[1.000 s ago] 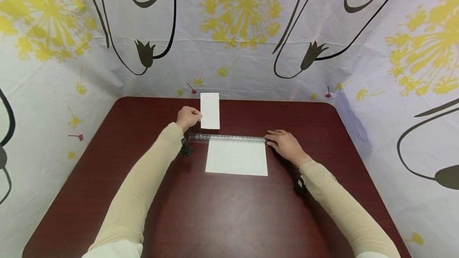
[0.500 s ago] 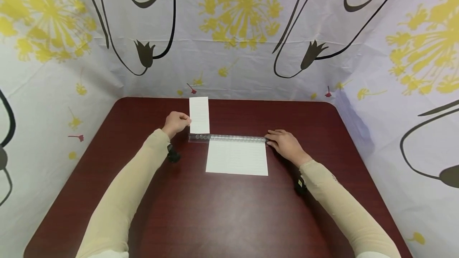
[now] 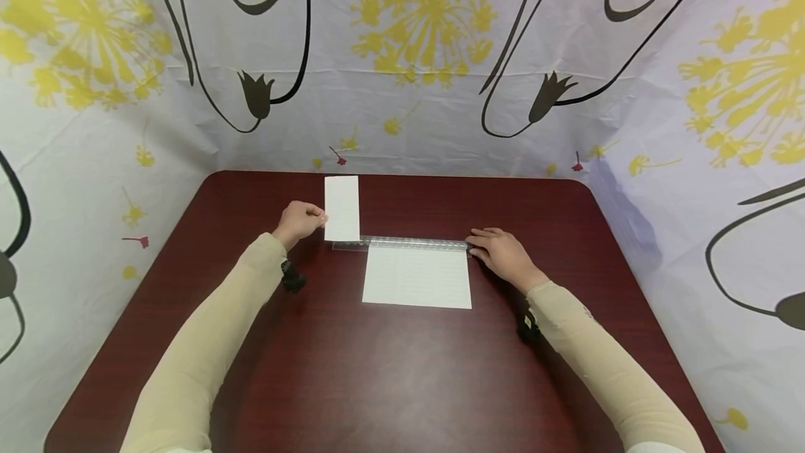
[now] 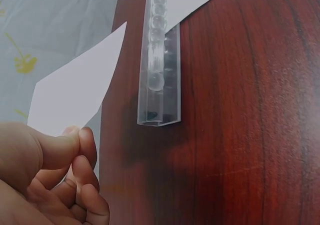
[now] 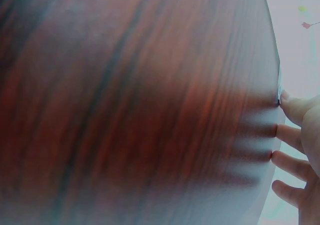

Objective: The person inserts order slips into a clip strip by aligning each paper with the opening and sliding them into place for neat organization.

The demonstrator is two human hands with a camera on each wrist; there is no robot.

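Between thumb and fingertips, my left hand [image 3: 299,222] pinches a narrow white paper strip [image 3: 342,208] by its left edge. In the left wrist view, that paper strip [image 4: 80,85] stands raised above the table, slightly bent. A long, clear plastic ruler-like bar [image 3: 415,243] with a row of round bumps lies along the top edge of a larger ruled white sheet [image 3: 416,277]. The strip's lower end overlaps the bar's left part in the head view. My right hand [image 3: 502,256] rests at the bar's right end, fingers extended and spread, fingertips on the table in the right wrist view.
The dark red wooden table [image 3: 402,383] has rounded far corners. White fabric [image 3: 428,124] with yellow flowers and dark stems hangs behind it and along both sides. A dark wrist camera [image 3: 292,277] sits under the left wrist, another [image 3: 528,326] under the right.
My left hand has moved left and toward me, carrying the paper strip from beyond the bar to over its left part. The right hand, bar and larger sheet stay put.
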